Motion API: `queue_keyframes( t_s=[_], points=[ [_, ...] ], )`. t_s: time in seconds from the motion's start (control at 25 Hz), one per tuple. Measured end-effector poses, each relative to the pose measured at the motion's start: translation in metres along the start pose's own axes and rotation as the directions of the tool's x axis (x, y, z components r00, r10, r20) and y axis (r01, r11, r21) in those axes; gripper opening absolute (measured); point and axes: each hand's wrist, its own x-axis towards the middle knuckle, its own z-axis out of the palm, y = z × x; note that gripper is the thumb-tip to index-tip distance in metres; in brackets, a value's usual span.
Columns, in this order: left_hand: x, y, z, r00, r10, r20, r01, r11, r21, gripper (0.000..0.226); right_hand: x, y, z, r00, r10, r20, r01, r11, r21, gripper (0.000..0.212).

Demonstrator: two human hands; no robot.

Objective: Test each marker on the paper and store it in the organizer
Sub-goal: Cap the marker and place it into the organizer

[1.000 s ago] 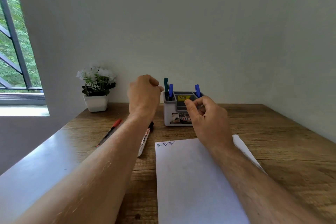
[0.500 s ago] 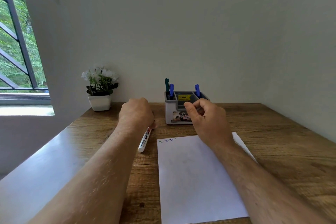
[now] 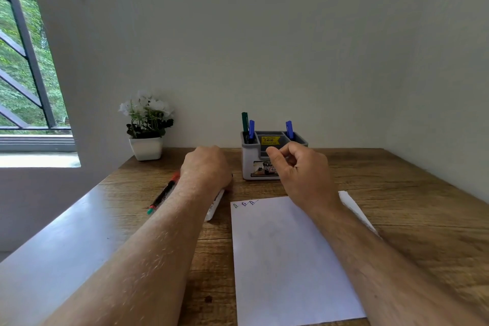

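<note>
Head view, from left to right: a window (image 3: 23,66) with dark bars and green leaves outside fills the far left edge. Next comes a small white pot of white flowers (image 3: 146,127), standing at the back of the wooden tabletop (image 3: 412,209) against the wall.

Just right of the pot, a thin pen with a red cap (image 3: 162,194) lies slanted on the wood, partly under the left forearm. The left hand (image 3: 207,167) is knuckles-up over a white marker (image 3: 214,205) — its fingers are curled down out of sight, so I cannot tell whether the grip has closed on the marker or only rests above it. The marker's lower end sticks out below the wrist, just beside the left edge of the paper.

The sheet of paper (image 3: 288,259) lies flat in the middle, with three small test scribbles (image 3: 244,204) at its top left corner.

Behind the paper stands the grey and white organizer (image 3: 250,160). Its left compartment holds a green marker (image 3: 244,122) and a blue marker (image 3: 251,128), both upright; a second blue marker (image 3: 289,130) stands in the right compartment.

The right hand (image 3: 301,174) hangs in front of the organizer, fingers loosely curled with the thumb near the forefinger — the grip is narrow and nothing shows between them.
</note>
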Motion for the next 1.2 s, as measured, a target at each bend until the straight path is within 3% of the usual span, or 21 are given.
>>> queue_keyframes(
  t_s=[0.12,0.28,0.48,0.52,0.64,0.72,0.84,1.08,1.2],
  points=[
    [-0.001,0.001,-0.006,0.998,-0.011,-0.064,0.000,0.985,-0.171,0.030,-0.001,-0.001,-0.002,1.000,-0.001,0.000,0.001,1.000,0.005,0.033],
    [-0.003,0.007,-0.018,0.991,-0.038,-0.127,-0.024,0.890,-0.456,0.034,-0.001,-0.002,-0.002,1.000,-0.007,0.008,0.007,1.000,-0.004,0.032],
    [-0.013,0.013,-0.024,0.947,-0.043,-0.317,-0.181,0.745,-0.642,0.021,-0.002,-0.003,0.000,0.999,-0.020,0.049,0.019,1.000,0.004,0.026],
    [-0.014,0.014,-0.025,0.949,-0.018,-0.315,-0.219,0.679,-0.700,0.018,-0.001,-0.003,-0.001,0.998,-0.024,0.051,0.024,1.000,0.012,0.025],
    [-0.023,0.019,-0.027,0.977,0.131,-0.166,-0.202,0.340,-0.919,0.016,-0.002,-0.008,-0.005,0.996,-0.050,0.075,0.041,0.992,0.116,0.034],
    [-0.028,0.024,-0.028,0.968,0.208,-0.139,-0.187,0.232,-0.955,0.017,-0.002,-0.011,-0.008,0.992,-0.060,0.110,0.037,0.979,0.199,0.047],
    [-0.033,0.029,-0.026,0.945,0.280,-0.172,-0.216,0.135,-0.967,0.018,-0.001,-0.012,-0.010,0.992,-0.084,0.090,0.064,0.977,0.204,0.044],
    [-0.030,0.030,-0.024,0.925,0.233,-0.300,-0.326,0.082,-0.942,0.018,-0.003,-0.009,-0.011,0.997,-0.036,0.062,0.028,0.991,0.131,0.029],
    [-0.028,0.030,-0.022,0.905,0.265,-0.332,-0.372,0.116,-0.921,0.015,-0.001,-0.007,-0.010,0.998,-0.017,0.059,0.011,0.995,0.099,0.026]
  ],
)
